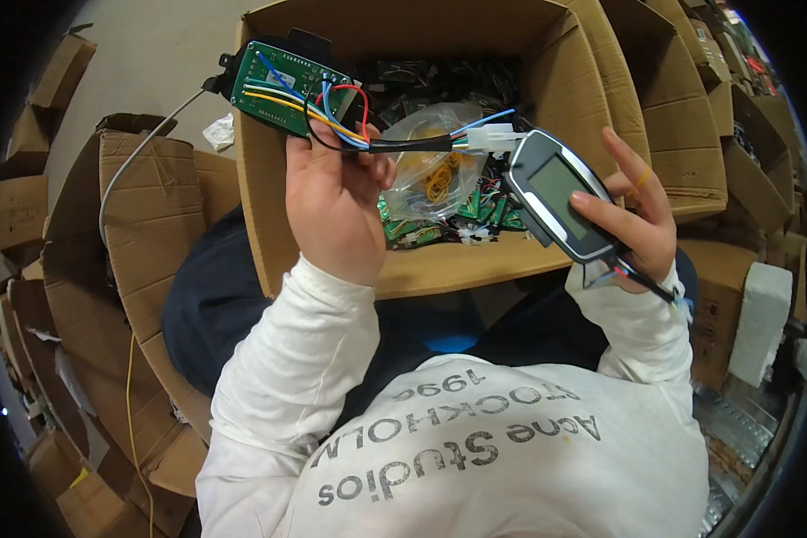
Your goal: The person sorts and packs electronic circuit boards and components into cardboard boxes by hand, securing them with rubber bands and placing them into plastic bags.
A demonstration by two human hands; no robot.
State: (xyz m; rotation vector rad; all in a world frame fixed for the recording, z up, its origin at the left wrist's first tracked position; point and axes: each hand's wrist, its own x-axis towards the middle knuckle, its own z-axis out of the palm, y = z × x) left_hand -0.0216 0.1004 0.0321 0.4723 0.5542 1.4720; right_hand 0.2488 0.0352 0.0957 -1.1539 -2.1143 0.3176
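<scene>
My left hand (336,202) is closed round the near edge of a green circuit board (287,85) in a black housing, palm up. Several coloured wires run from the board into a black-sleeved cable ending in a white plug connector (491,137). That connector meets the top end of a grey-and-black display unit (560,193) with a blank screen. My right hand (641,215) grips the display unit by its right side, the index finger raised and a thumb or finger lying over the screen. More thin wires (632,273) hang below the unit by my right wrist.
An open cardboard box (457,269) stands before me, holding several circuit boards and a clear plastic bag (421,193) with yellow wire. A grey cable (143,148) trails left from the board. More cartons (148,242) stand at both sides; a white foam block (762,323) is at right.
</scene>
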